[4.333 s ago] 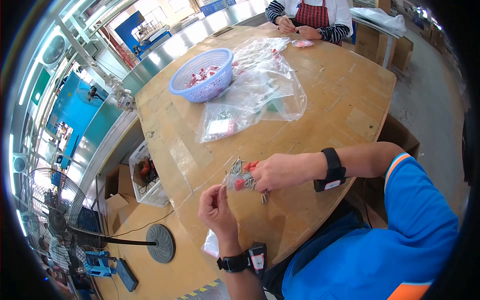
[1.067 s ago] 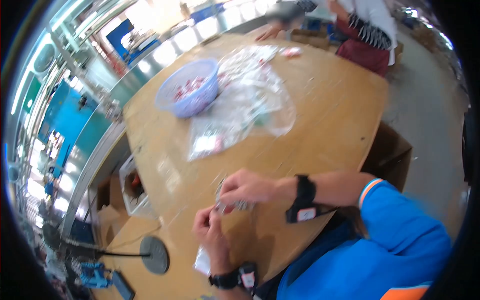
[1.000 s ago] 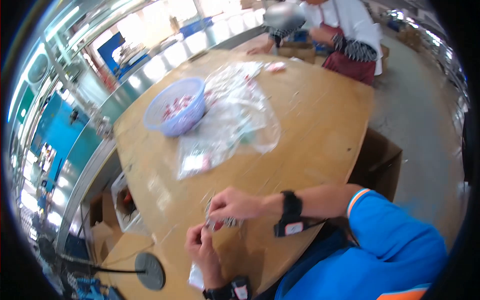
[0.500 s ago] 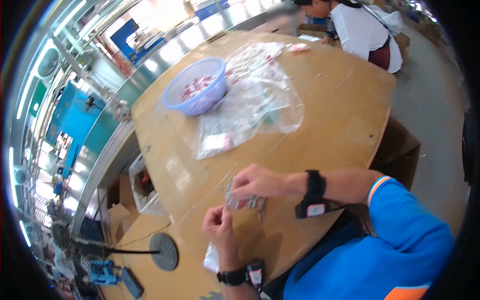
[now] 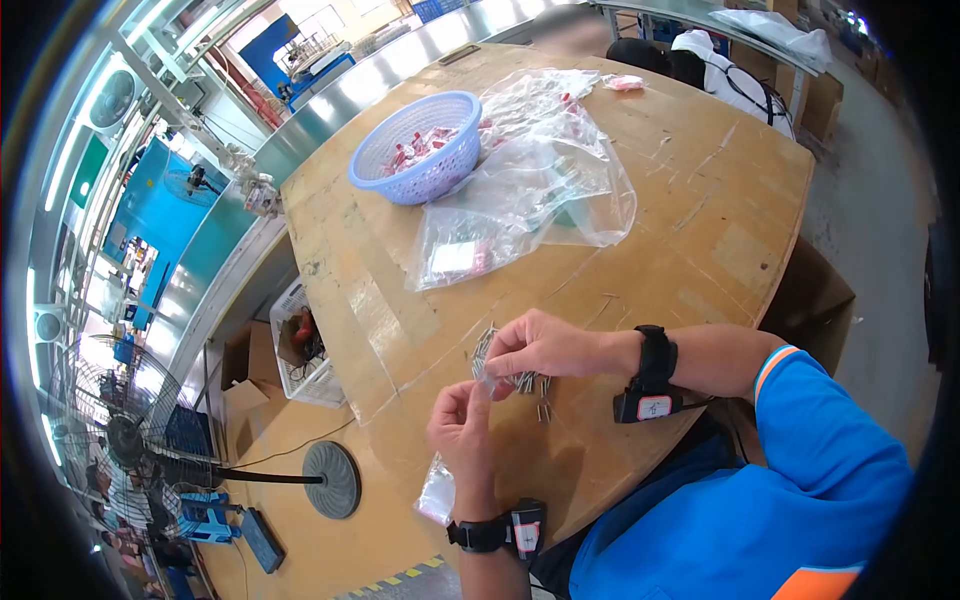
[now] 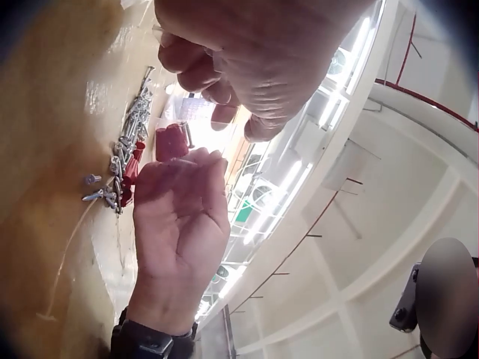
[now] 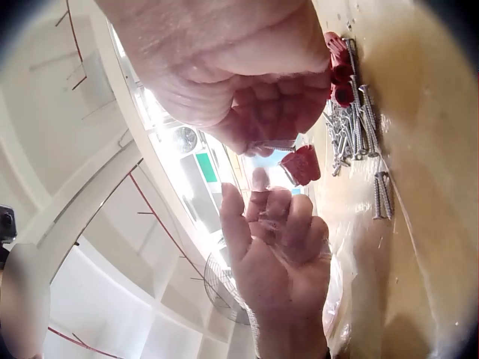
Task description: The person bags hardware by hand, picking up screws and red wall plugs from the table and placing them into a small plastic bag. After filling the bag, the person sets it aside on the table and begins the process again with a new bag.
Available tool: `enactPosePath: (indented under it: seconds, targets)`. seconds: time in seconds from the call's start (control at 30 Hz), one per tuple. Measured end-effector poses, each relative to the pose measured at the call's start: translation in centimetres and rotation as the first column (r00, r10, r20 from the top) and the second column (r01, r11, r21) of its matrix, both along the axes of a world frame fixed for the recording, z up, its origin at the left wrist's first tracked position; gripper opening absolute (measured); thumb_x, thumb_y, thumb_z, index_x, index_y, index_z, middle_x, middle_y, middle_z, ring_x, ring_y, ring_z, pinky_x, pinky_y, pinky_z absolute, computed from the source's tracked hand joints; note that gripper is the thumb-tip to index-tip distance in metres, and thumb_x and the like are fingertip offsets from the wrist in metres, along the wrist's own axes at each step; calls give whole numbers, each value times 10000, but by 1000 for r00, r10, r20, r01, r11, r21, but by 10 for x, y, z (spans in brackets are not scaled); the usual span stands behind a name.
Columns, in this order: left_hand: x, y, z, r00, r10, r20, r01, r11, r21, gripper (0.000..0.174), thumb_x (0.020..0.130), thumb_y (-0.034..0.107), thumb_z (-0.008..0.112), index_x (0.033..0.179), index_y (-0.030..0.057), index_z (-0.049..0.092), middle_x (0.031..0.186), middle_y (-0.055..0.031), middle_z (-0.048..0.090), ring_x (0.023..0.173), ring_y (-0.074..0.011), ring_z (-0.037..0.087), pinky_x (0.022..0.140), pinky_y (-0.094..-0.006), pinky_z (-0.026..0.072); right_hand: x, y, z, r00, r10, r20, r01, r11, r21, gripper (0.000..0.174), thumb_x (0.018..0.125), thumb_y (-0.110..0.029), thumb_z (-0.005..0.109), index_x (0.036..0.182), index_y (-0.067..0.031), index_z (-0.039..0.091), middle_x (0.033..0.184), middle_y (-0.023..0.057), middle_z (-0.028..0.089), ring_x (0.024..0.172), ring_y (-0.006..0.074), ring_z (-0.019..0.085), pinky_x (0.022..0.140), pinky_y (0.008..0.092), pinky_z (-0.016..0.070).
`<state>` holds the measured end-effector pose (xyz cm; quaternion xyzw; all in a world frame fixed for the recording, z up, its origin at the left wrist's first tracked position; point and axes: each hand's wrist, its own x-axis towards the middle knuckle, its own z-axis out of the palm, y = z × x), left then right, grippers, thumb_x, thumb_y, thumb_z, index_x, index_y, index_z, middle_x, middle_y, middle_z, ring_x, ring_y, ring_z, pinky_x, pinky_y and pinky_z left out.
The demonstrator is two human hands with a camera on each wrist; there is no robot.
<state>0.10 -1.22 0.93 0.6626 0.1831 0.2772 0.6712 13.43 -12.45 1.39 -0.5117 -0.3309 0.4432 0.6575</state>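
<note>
Presently | left hand (image 5: 462, 432), right hand (image 5: 538, 345) both pinch small clear plastic pouch (image 5: 488, 381) | red plastic plug (image 6: 171, 142) inside, between their fingertips

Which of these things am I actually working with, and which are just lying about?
In hand: small clear bag, pinched by left hand and right hand; red plugs inside; screws beside it.
Lying about: blue basket, large plastic bags, fan.
</note>
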Motion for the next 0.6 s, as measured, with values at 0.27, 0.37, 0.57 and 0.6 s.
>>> enactPosePath:
  seconds: [0.27,0.37,0.57,0.6]
  targets:
    - [-1,0,-5,992,-125,-2,117,934,-337,116,917,151,572,842,62,565,639,53,486,472,1,352,406,-165,228,-2,2,-3,998,3,-70,-8,997,-71,159,865,-183,646,854,-24,637,742,10,628,641,64,565,573,205,447]
    - [-3,0,-1,989,-149,-2,140,930,-341,109,916,145,569,837,72,557,648,55,483,466,4,343,402,-163,233,-3,3,-4,997,11,-74,-16,998,-64,157,867,-193,645,848,-38,637,735,4,623,623,56,541,565,202,437]
    - [-2,-1,3,993,-115,-4,110,961,-255,102,910,137,573,829,78,553,600,57,452,458,-4,338,401,-173,220,-1,1,-3,1000,17,12,-17,999,-39,152,874,-188,635,852,-38,633,723,3,618,650,56,560,572,193,438]
    - [-2,-1,3,995,-103,-6,98,965,-242,103,910,134,572,826,78,550,594,56,449,454,-5,335,399,-175,217,0,1,-2,999,19,28,-19,999,-32,151,875,-187,633,856,-37,633,720,2,617,655,57,564,573,191,439]
